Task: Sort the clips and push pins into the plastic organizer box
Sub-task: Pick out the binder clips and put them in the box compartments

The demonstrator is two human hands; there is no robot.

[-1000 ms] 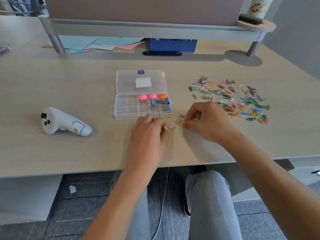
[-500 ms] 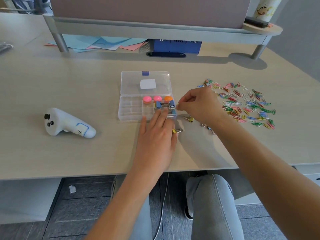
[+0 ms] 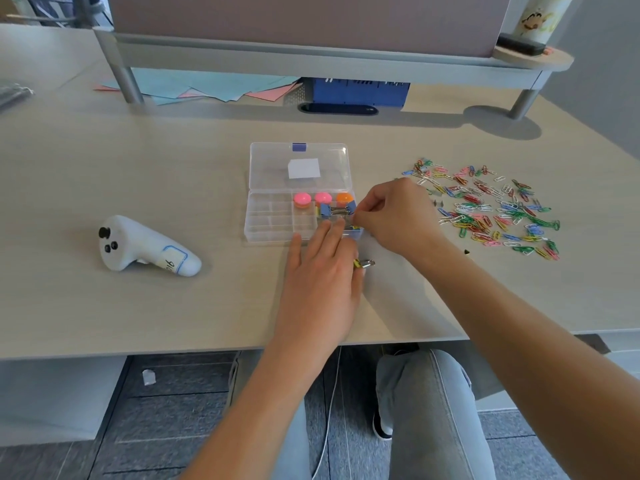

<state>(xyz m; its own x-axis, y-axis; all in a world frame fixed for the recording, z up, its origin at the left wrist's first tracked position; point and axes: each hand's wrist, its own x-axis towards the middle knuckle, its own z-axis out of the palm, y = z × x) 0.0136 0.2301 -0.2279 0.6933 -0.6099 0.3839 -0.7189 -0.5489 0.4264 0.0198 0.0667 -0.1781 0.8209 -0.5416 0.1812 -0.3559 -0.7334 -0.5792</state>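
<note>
Right hand (image 3: 394, 216) pinches something tiny over the clear plastic organizer box's (image 3: 270, 233) right edge, probably a light, springy clip. Left hand (image 3: 322, 268) lies flat-fingered against the box front, a yellow binder clip (image 3: 362, 263) beside it; grab that by its wire loops.

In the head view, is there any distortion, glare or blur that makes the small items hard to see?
Head view: the wide lens bends the desk edge and the shelf; light is soft and even, with faint shadows beside the hands; no strong glare on the clear organizer box; the paper clips are sharp enough to tell colours, not shapes; the clip at the right hand is too small to make out.
</note>
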